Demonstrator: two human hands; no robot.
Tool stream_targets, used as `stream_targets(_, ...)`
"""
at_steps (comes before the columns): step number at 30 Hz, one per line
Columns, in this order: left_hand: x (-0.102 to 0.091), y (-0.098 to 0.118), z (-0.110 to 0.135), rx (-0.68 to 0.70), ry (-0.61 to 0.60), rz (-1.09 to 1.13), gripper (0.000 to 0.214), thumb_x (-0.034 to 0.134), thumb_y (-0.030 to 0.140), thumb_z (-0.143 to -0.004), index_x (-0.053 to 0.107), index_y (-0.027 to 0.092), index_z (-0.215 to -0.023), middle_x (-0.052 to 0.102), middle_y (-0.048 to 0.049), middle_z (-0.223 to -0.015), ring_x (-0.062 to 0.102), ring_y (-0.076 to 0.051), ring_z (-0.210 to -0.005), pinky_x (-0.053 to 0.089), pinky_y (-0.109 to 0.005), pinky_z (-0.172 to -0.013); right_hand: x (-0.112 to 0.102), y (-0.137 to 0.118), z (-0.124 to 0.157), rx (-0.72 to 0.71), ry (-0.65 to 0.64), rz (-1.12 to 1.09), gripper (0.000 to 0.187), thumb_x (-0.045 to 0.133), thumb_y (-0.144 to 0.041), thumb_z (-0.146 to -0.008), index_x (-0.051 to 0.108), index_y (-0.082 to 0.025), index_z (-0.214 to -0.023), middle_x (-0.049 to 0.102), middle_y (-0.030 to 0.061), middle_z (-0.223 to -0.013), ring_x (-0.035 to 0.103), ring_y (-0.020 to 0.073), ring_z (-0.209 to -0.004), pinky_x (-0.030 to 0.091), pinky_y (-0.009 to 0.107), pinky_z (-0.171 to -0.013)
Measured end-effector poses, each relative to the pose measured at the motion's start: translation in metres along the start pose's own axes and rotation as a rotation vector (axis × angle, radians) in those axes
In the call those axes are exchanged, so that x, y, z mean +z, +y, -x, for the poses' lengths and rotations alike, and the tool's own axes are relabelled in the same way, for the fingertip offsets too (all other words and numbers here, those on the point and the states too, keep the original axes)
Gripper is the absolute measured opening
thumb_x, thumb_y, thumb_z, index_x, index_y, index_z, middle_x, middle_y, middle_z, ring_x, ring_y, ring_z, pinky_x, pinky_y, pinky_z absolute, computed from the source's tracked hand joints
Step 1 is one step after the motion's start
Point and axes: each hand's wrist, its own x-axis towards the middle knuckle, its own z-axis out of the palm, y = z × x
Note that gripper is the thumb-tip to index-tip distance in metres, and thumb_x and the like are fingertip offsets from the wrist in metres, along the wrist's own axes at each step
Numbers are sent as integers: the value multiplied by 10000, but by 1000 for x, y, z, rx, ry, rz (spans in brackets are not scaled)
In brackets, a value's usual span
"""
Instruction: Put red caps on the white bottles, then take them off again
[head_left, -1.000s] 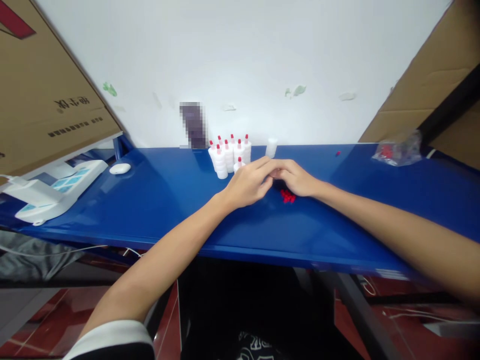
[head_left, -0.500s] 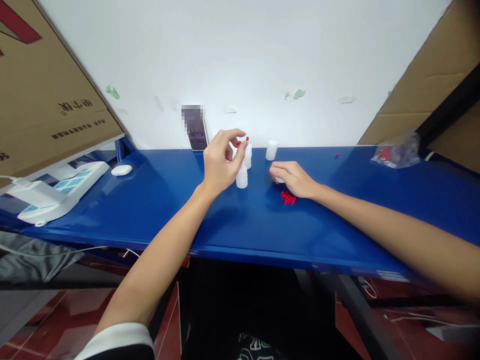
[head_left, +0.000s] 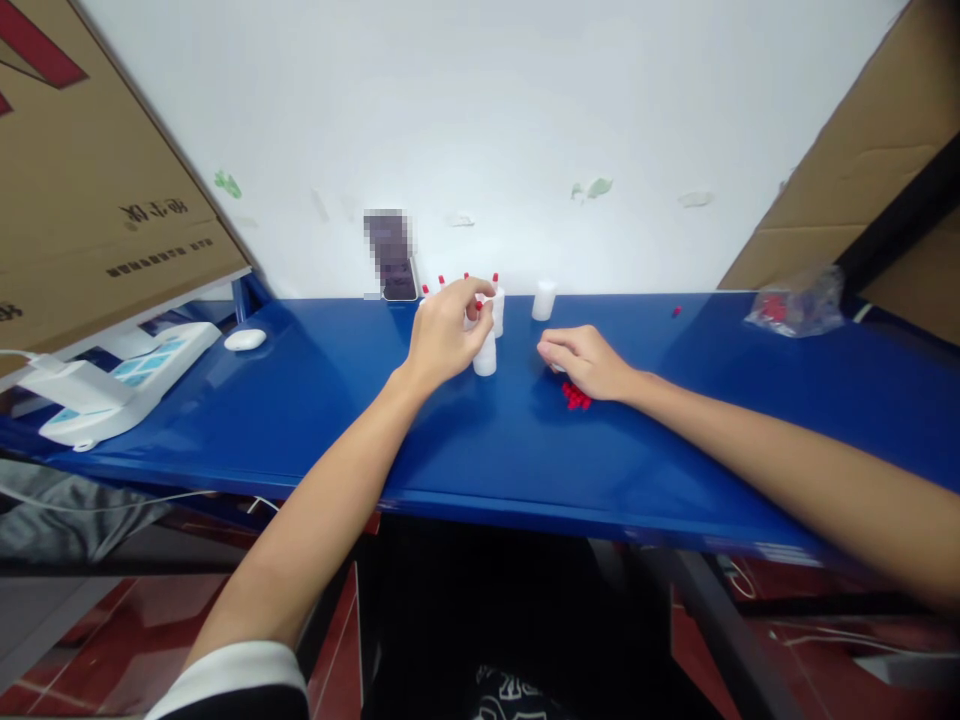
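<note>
My left hand (head_left: 448, 328) is closed in a pinch, thumb and forefinger around a small red cap (head_left: 478, 305) at the top of a white squeeze bottle (head_left: 485, 358). That bottle stands upright on the blue table. Behind the hand, several more white bottles (head_left: 499, 312) with red tips stand partly hidden. My right hand (head_left: 586, 362) rests on the table with curled fingers around a small white bottle (head_left: 556, 368), almost wholly covered. Beside its wrist lies a little heap of red caps (head_left: 576, 397). A white bottle with no red tip (head_left: 544, 300) stands beyond it.
A phone (head_left: 397, 265) leans on the wall at the back. To the left are a white power strip (head_left: 142, 385) and a white oval case (head_left: 245, 340). A clear bag with red caps (head_left: 795, 302) and a single red cap (head_left: 676, 311) lie at the right.
My left hand has come down slightly with the red cap, baring more red tips behind it. My right hand has curled in more, covering more of the white bottle.
</note>
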Motion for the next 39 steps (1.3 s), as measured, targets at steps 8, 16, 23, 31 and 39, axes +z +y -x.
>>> stream_targets(8,1,-3,0,-21,8,13,195,527,278,-990,662,206,-1110,669,-14,-826,616,-157,-778,479,-303,-749,0,-2,0,20,-10,-15,424,442,-451,-1001,476,-223,-645,525,-13,-590,461,148,-572,332,320,-631)
stream_targets(16,1,-1,0,-10,-39,-53,166,533,259,-966,670,195,-1035,666,-13,-828,600,-149,-758,447,-290,-722,0,-3,-1,32,21,-84,433,454,-454,-991,483,-222,-627,536,-9,-592,479,149,-575,367,315,-643)
stream_targets(23,-2,1,0,10,-46,-223,128,543,221,-934,666,199,-910,689,-37,-890,593,-175,-831,450,-309,-752,1,-2,-2,32,53,-129,429,464,-427,-987,503,-219,-613,542,-9,-589,487,147,-578,376,311,-651)
stream_targets(31,-5,-17,-2,54,-40,-331,161,522,198,-947,681,196,-976,655,-50,-871,545,-214,-907,462,-344,-804,0,0,-3,31,71,-131,427,456,-408,-984,517,-218,-606,554,-2,-592,488,149,-585,372,313,-657)
stream_targets(39,-9,-23,-2,53,-26,-348,153,541,238,-955,683,209,-1003,670,-54,-959,556,-218,-926,446,-348,-804,0,1,-3,34,65,-131,425,456,-411,-984,511,-220,-608,554,-2,-596,490,149,-588,374,314,-665)
